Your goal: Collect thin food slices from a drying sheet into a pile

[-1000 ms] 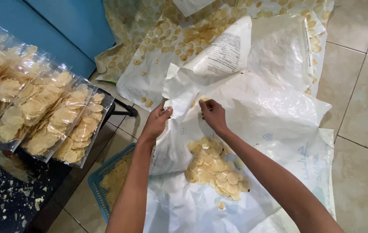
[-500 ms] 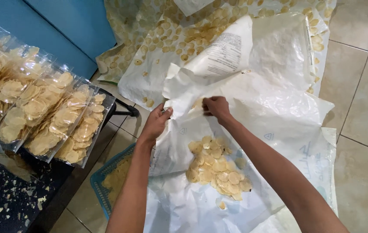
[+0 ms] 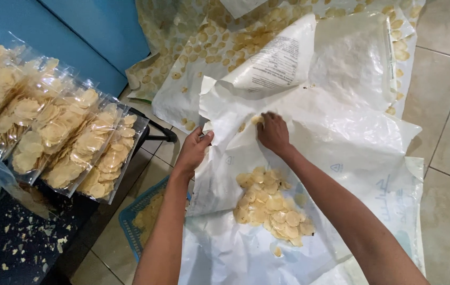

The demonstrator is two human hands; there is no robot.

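Fingers [image 3: 268, 125] of the right hand [image 3: 273, 133] now press curled into the white paper [image 3: 341, 137] higher up than half a second ago, raking loose crackers [image 3: 256, 120] down; the left hand [image 3: 193, 150] still pinches the paper's lifted edge. So the sweeping goes on, and the pile of crackers [image 3: 272, 211], pale round discs, lies on the paper below both hands, beside bagged crackers [image 3: 66, 142] on the table [image 3: 13, 253].

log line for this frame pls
left hand: grips white sheet edge | right hand: on sheet | crackers: piled below
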